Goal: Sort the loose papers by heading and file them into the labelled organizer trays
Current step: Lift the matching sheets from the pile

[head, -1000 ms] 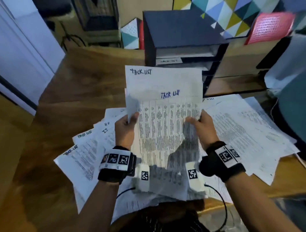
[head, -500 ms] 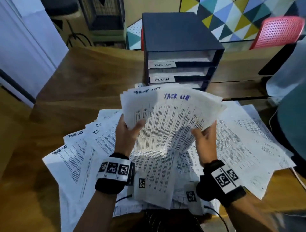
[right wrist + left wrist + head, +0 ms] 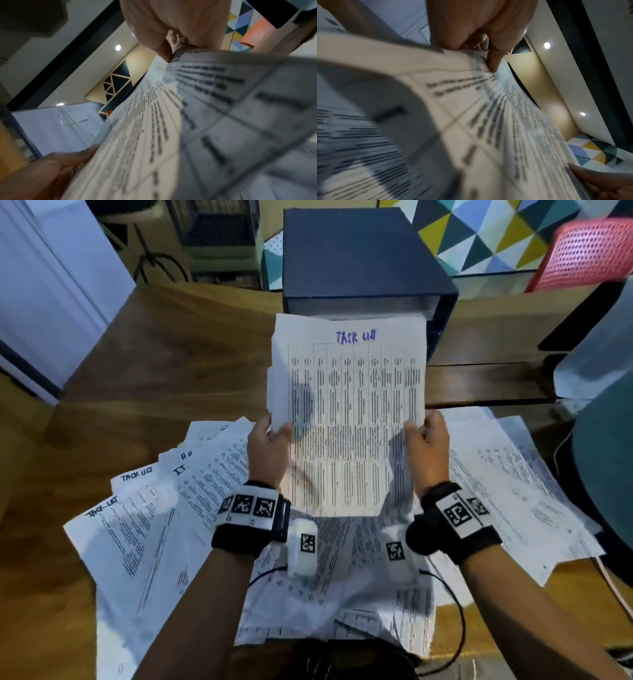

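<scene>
You gripped a squared "TASK LIST" stack [image 3: 347,419] in your left hand [image 3: 269,451] and right hand [image 3: 426,448] before the organizer [image 3: 359,258], unfiled, while many loose papers [image 3: 154,529] covered the surface [image 3: 164,354].

Two hands, the left hand [image 3: 269,451] and the right hand [image 3: 426,448], appear at centre frame, each wearing one wristband: left wristband [image 3: 250,517], right wristband [image 3: 459,517]. One held stack of papers [image 3: 349,419], sheet count unclear, rises between them. One dark organizer [image 3: 356,258] stands at upper centre; its trays cannot be counted. Loose sheets [image 3: 144,529] fan across the lower frame, too overlapped to number. One red chair [image 3: 589,251] sits at upper right. One wooden table [image 3: 164,350].
</scene>
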A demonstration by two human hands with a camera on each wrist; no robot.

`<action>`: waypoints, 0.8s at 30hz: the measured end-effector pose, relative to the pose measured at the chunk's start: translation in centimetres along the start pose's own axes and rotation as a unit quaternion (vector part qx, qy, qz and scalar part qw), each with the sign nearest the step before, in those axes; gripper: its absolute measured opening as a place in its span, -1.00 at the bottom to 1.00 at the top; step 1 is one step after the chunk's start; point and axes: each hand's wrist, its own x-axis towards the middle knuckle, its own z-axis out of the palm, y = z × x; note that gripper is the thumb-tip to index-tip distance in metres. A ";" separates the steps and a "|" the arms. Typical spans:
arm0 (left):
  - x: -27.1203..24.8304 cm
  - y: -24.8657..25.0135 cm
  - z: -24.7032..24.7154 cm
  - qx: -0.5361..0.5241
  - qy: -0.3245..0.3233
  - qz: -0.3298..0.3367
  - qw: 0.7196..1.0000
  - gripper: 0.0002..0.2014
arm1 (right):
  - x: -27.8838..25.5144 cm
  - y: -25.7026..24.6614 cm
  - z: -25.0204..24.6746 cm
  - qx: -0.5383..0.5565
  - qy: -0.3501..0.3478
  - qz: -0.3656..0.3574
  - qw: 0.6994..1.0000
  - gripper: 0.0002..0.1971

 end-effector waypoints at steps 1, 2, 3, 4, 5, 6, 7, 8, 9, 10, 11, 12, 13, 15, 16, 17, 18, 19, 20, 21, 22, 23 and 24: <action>0.5 0.5 0.7 -0.003 -0.001 -0.001 1.000 -0.74 | 1.2 -0.1 -0.3 -0.006 0.002 0.004 1.000 -0.80; 1.0 0.8 1.4 -0.009 -0.002 -0.007 1.000 -0.74 | 2.4 -0.2 -0.6 -0.008 0.006 0.013 1.000 -0.75; 1.5 1.2 2.1 -0.015 -0.003 -0.015 1.000 -0.72 | 3.4 -0.4 -0.8 -0.006 0.010 0.027 1.000 -0.70; 2.1 1.5 2.8 -0.020 -0.002 -0.029 0.999 -0.71 | 4.2 -0.6 -1.1 0.003 0.012 0.041 0.999 -0.68; 2.6 1.6 3.4 -0.021 -0.004 -0.039 0.999 -0.72 | 4.9 -0.9 -1.4 0.015 0.009 0.058 0.998 -0.69; 3.2 1.8 4.0 -0.018 -0.007 -0.045 0.999 -0.76 | 5.5 -0.9 -1.7 0.026 -0.001 0.081 0.996 -0.72; 3.7 2.1 4.5 -0.011 -0.010 -0.048 0.999 -0.79 | 5.9 -1.0 -2.3 0.031 -0.019 0.107 0.994 -0.75; 4.2 2.3 4.9 -0.005 -0.010 -0.054 0.998 -0.80 | 6.1 -0.9 -2.9 0.031 -0.043 0.130 0.990 -0.78; 4.7 2.6 5.4 -0.002 -0.003 -0.062 0.998 -0.81 | 6.0 -0.8 -3.6 0.028 -0.074 0.151 0.985 -0.81; 5.3 2.8 5.7 -0.002 0.006 -0.074 0.997 -0.87 | 5.7 -0.8 -4.3 0.034 -0.107 0.169 0.979 -0.86; 5.9 3.3 6.0 -0.010 0.017 -0.083 0.996 -0.90 | 5.4 -0.9 -4.9 0.054 -0.141 0.186 0.971 -0.92; 6.5 3.8 6.4 -0.017 0.031 -0.089 0.995 -0.84 | 5.2 -1.0 -5.3 0.083 -0.170 0.198 0.962 -0.92; 7.2 4.4 6.7 -0.010 0.041 -0.086 0.995 -0.82 | 5.2 -1.1 -5.5 0.109 -0.187 0.206 0.954 -0.87; 8.6 5.6 7.2 0.015 0.041 -0.070 0.997 -0.81 | 5.9 -1.8 -5.4 0.147 -0.193 0.207 0.948 -0.86; 9.3 6.0 7.3 0.020 0.033 -0.065 0.997 -0.79 | 6.6 -2.3 -5.1 0.167 -0.182 0.208 0.946 -0.86; 9.7 6.6 7.3 0.017 0.024 -0.066 0.997 -0.74 | 7.5 -2.9 -4.7 0.189 -0.165 0.212 0.945 -0.86; 10.1 6.9 7.3 0.003 0.020 -0.076 0.997 -0.68 | 8.7 -3.4 -4.1 0.207 -0.145 0.218 0.943 -0.86; 10.3 7.2 7.1 -0.017 0.018 -0.088 0.996 -0.58 | 10.0 -3.9 -3.5 0.218 -0.128 0.224 0.941 -0.86; 10.7 7.0 7.0 -0.033 0.018 -0.098 0.994 -0.49 | 11.2 -4.3 -2.8 0.227 -0.113 0.228 0.940 -0.85; 10.8 7.0 6.8 -0.044 0.007 -0.103 0.994 -0.41 | 12.4 -4.8 -2.1 0.238 -0.097 0.232 0.938 -0.83; 10.8 6.6 6.6 -0.051 -0.005 -0.098 0.994 -0.39 | 13.4 -5.1 -1.3 0.252 -0.082 0.239 0.934 -0.81; 10.6 6.5 6.4 -0.054 -0.013 -0.083 0.995 -0.41 | 14.3 -5.4 -0.6 0.264 -0.076 0.248 0.929 -0.81; 10.6 6.3 6.2 -0.049 -0.013 -0.054 0.997 -0.44 | 15.0 -5.8 0.1 0.270 -0.075 0.255 0.926 -0.83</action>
